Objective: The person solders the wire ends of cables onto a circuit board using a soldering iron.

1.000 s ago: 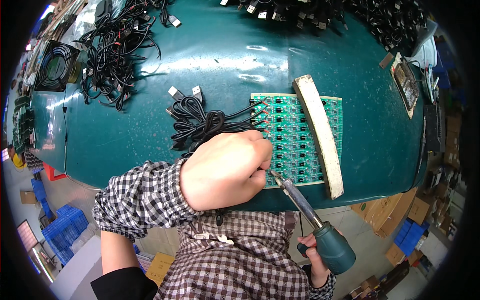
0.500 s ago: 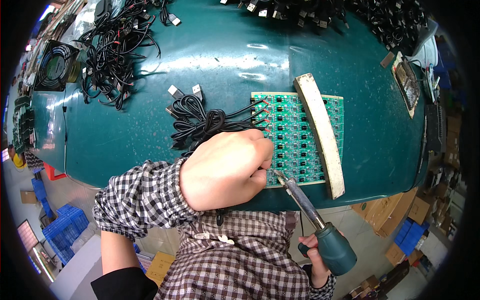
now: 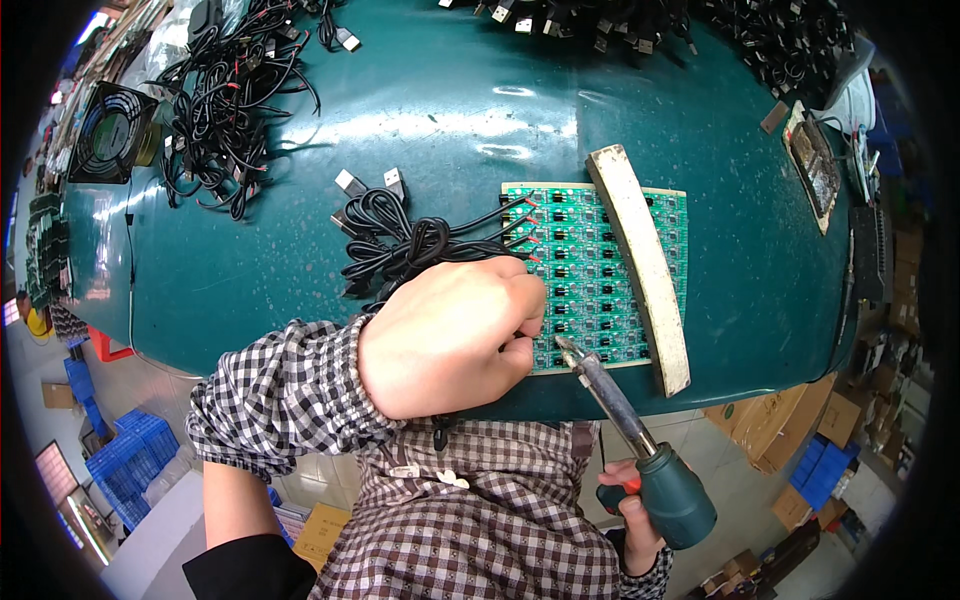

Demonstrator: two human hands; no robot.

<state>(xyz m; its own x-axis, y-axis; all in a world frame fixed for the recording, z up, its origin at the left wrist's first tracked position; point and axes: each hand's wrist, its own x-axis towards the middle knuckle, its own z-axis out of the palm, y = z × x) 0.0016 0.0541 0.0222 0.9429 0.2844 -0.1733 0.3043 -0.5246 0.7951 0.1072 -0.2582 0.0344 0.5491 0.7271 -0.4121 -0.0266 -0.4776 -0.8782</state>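
Observation:
My left hand [image 3: 450, 338] is closed in a pinch over the lower left of a green circuit board panel [image 3: 585, 270]. A black cable [image 3: 440, 436] comes out beneath its wrist; the pinched end is hidden. My right hand [image 3: 640, 520] grips a soldering gun [image 3: 675, 495] with a dark green body and a metal barrel. Its tip is over the panel's lower rows, just right of my left fingertips. Several black USB cables [image 3: 410, 240] lie bundled beyond my left hand, red wire ends at the panel's left edge. A worn pale bar [image 3: 645, 275] lies across the panel.
Tangled black cables [image 3: 235, 110] lie at the far left, near a black fan [image 3: 110, 132]. More USB cables [image 3: 590, 22] are heaped along the far edge. A metal-topped holder [image 3: 812, 165] stands at the right. Cardboard boxes [image 3: 780, 425] are below the table's right edge.
The soldering gun's tip has shifted slightly to the right and away from my left fingertips. My right hand has turned a little with it. My left hand stays almost still.

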